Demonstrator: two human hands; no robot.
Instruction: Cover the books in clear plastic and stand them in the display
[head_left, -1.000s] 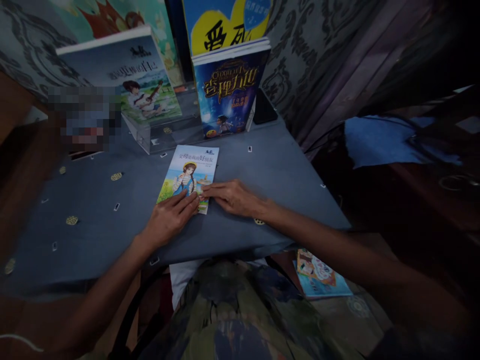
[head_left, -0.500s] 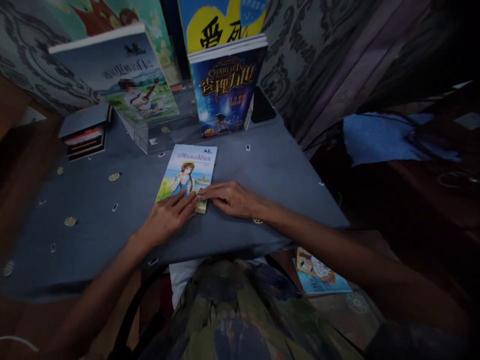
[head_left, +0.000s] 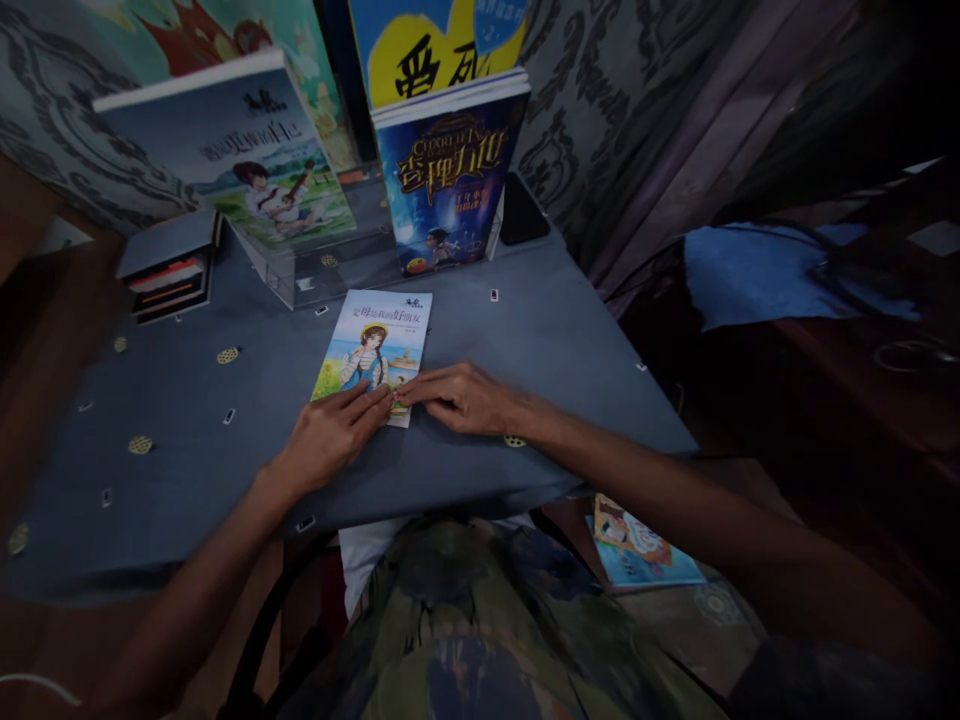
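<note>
A small paperback book (head_left: 390, 335) lies face up on the cloth-covered table. Its cover has a pale blue sky and a drawn figure in a yellow hat. My left hand (head_left: 337, 425) rests flat across the lower left of the cover, fingers stretched out and together. From the right, my right hand (head_left: 465, 398) reaches over the lower right part of the cover with its index finger extended. The fingertips of both hands meet near the cover's lower edge. Whatever lies right under the fingertips is hidden.
Behind the book stand a light blue book (head_left: 277, 150) and a dark blue book (head_left: 450, 180) in clear holders. A dark phone (head_left: 525, 210) lies right of them. A stack of books (head_left: 171, 265) sits at the left. Another book (head_left: 645, 545) lies below the table's right front edge.
Almost nothing differs. Both hands stay on the book's lower part, with only a slight shift of the fingertips and a small shift of the view.
</note>
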